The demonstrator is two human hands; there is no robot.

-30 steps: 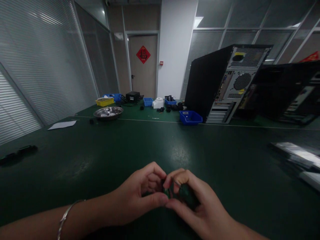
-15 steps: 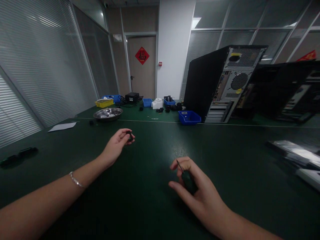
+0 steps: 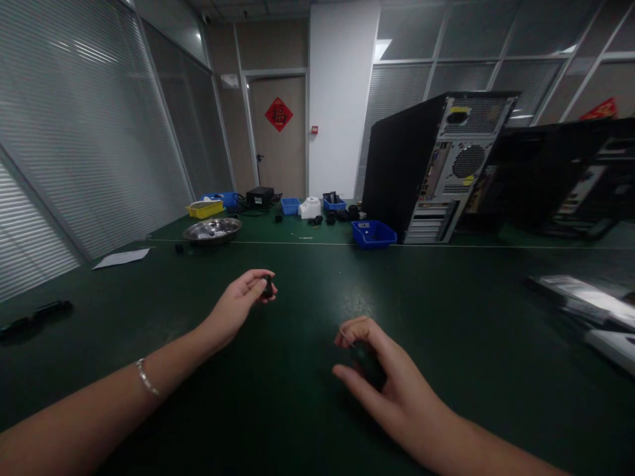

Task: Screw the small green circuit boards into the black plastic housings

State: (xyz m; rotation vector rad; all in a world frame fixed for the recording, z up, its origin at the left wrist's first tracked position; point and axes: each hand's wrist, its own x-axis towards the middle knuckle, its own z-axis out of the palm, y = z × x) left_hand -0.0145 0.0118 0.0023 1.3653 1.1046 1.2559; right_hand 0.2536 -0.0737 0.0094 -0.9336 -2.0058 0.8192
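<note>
My left hand (image 3: 242,302) pinches a small black part (image 3: 268,287) between thumb and fingers, over the green tabletop (image 3: 297,344) left of centre. To the right and nearer to me, my right hand (image 3: 387,377) curls round a dark-handled screwdriver (image 3: 368,365). Its thin shaft points up and left along the index finger, and the handle rests against the palm. The two hands are apart. What exactly the small black part is cannot be made out.
A metal bowl (image 3: 212,230) stands at the back left, beside a paper sheet (image 3: 122,258). A blue bin (image 3: 374,235) sits before a black computer tower (image 3: 404,172). Dark objects (image 3: 37,317) lie far left; a silver-and-white device (image 3: 590,297) is at right.
My left hand has moved slightly right and nearer to me with the black part. The screwdriver has tilted further left in my right hand. The view has shifted a little.
</note>
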